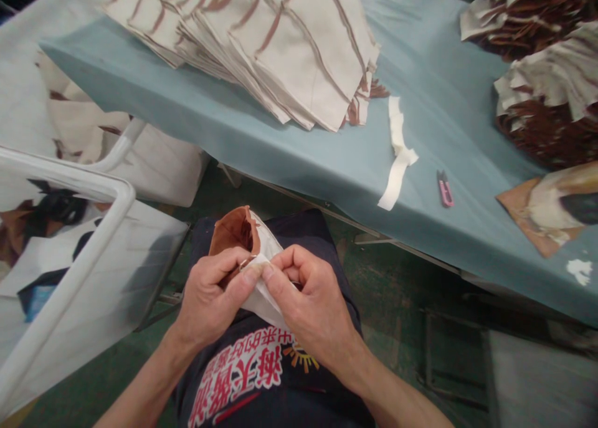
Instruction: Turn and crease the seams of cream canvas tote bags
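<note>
Over my lap I hold a folded leather piece [232,233], suede-brown on one face and whitish on the other. My left hand [212,294] pinches its pale edge between thumb and fingers. Close against it, my right hand [312,294] grips the same edge, thumb pressed down. The two thumb tips nearly meet on the white part. A small shiny bit shows by my left fingers, and a dark glint lies under my right fingers; I cannot make out what either is. Below is a dark apron [275,390] with red and white lettering.
A table with a blue-green cover [448,104] runs across in front. On it are stacked pale panels [289,48], a white strip [397,157], pink thread snips [445,189], brown-and-white bundles [551,98] and a glue-smeared container [549,207]. White bins [154,253] with scraps stand left.
</note>
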The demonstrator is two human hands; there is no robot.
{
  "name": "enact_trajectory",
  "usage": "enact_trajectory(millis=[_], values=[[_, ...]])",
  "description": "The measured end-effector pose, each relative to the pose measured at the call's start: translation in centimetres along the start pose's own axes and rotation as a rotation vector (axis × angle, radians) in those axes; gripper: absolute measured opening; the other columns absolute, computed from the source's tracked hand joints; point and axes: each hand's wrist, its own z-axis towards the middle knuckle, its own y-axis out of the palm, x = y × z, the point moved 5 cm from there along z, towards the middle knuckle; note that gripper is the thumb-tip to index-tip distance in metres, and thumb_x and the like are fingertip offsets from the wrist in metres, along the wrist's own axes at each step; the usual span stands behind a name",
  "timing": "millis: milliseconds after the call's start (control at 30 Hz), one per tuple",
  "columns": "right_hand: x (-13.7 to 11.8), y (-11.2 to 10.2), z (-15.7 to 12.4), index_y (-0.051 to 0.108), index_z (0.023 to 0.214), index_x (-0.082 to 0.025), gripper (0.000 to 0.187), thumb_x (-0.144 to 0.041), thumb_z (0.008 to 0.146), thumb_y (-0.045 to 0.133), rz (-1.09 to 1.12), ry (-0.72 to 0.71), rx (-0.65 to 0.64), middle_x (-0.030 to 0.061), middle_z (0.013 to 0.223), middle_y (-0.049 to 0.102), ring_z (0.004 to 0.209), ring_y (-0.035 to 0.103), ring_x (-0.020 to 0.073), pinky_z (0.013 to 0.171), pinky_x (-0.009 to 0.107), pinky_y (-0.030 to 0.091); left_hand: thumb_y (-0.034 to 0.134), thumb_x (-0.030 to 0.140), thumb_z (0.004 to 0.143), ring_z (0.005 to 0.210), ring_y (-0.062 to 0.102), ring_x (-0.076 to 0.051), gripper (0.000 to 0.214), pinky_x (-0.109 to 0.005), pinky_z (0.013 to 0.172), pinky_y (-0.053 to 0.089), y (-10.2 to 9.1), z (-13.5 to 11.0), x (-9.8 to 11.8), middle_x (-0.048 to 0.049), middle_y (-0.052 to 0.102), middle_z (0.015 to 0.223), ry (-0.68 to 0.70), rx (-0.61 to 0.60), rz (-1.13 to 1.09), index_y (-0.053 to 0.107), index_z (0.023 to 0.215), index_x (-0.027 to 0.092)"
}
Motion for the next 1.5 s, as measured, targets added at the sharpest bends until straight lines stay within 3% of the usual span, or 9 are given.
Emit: enact_trajectory(millis=[500, 667, 1067, 1200, 1300, 1367, 1433, 1500], values=[[-0.4, 0.1, 0.1, 0.063, 0.078, -0.023, 0.025, -0.037, 0.097, 0.072, -0.055, 0.045, -0.024, -0.0049, 0.063, 0.064, 0.055, 0.053, 0.0107, 0.053, 0.023, 0.035, 0.063, 0.033, 0.092, 0.045, 0.046, -0.011, 0.033, -0.024, 0.045, 0.033, -0.2, -0.1, -0.2, 0.0051, 0.052, 0.053, 0.037, 0.070, 0.002, 0.062, 0.060, 0.022], [-0.8, -0.2, 0.1, 0.060, 0.077, -0.023, 0.026, -0.037, 0.096, 0.071, -0.113, -0.014, -0.009, -0.0060, 0.060, 0.060, 0.053, 0.051, 0.0106, 0.055, 0.025, 0.033, 0.063, 0.031, 0.089, 0.043, 0.042, -0.010, 0.033, -0.022, 0.041, 0.030, 0.0, 0.0, -0.3, 0.0060, 0.050, 0.050, 0.030, 0.090, -0.011, 0.059, 0.058, 0.022], [-0.5, -1.1, 0.5, 0.063, 0.086, -0.023, 0.025, -0.044, 0.095, 0.075, -0.164, -0.053, -0.073, -0.0057, 0.064, 0.063, 0.057, 0.055, 0.0128, 0.061, 0.028, 0.039, 0.063, 0.030, 0.090, 0.042, 0.040, -0.008, 0.030, -0.018, 0.037, 0.030, -0.5, 0.2, 0.6, 0.0073, 0.051, 0.051, -0.020, 0.024, -0.057, 0.064, 0.061, 0.021], [-1.4, -2.5, 1.0, 0.069, 0.102, -0.022, 0.025, -0.043, 0.093, 0.081, -0.213, -0.271, -0.070, -0.0013, 0.084, 0.075, 0.071, 0.066, 0.0164, 0.070, 0.032, 0.051, 0.064, 0.031, 0.093, 0.043, 0.045, -0.009, 0.031, -0.018, 0.038, 0.034, -0.9, 0.6, 1.2, 0.0063, 0.057, 0.053, -0.002, -0.032, -0.061, 0.069, 0.064, 0.020], [-3.8, -3.8, 1.2, 0.070, 0.114, -0.022, 0.027, -0.038, 0.095, 0.080, -0.215, -0.616, -0.080, 0.0071, 0.115, 0.082, 0.106, 0.077, 0.0237, 0.097, 0.040, 0.060, 0.063, 0.029, 0.095, 0.045, 0.048, -0.009, 0.032, -0.018, 0.041, 0.037, -1.2, 1.4, 2.6, 0.0060, 0.059, 0.054, 0.073, -0.130, -0.016, 0.071, 0.066, 0.020], [-5.6, -4.2, 1.3, 0.070, 0.122, -0.024, 0.030, -0.036, 0.096, 0.080, -0.219, -0.810, -0.162, 0.0093, 0.134, 0.081, 0.129, 0.074, 0.0264, 0.116, 0.042, 0.056, 0.063, 0.029, 0.098, 0.048, 0.053, -0.010, 0.033, -0.018, 0.045, 0.041, -1.3, 1.8, 3.6, 0.0050, 0.062, 0.057, 0.124, -0.194, 0.006, 0.072, 0.066, 0.020], [-7.1, -4.3, 1.8, 0.070, 0.124, -0.027, 0.031, -0.038, 0.097, 0.080, -0.272, -0.912, -0.270, 0.0080, 0.137, 0.080, 0.136, 0.071, 0.0260, 0.122, 0.039, 0.052, 0.063, 0.031, 0.100, 0.053, 0.057, -0.011, 0.036, -0.019, 0.049, 0.045, -1.5, 2.2, 4.4, 0.0032, 0.065, 0.061, 0.154, -0.245, 0.012, 0.071, 0.066, 0.020], [-8.2, -4.2, 2.2, 0.071, 0.120, -0.026, 0.029, -0.041, 0.097, 0.080, -0.347, -0.975, -0.346, 0.0061, 0.123, 0.082, 0.123, 0.075, 0.0248, 0.117, 0.039, 0.054, 0.063, 0.033, 0.102, 0.056, 0.059, -0.012, 0.038, -0.019, 0.051, 0.046, -1.5, 2.4, 4.9, 0.0021, 0.068, 0.065, 0.157, -0.299, 0.018, 0.072, 0.068, 0.020]])
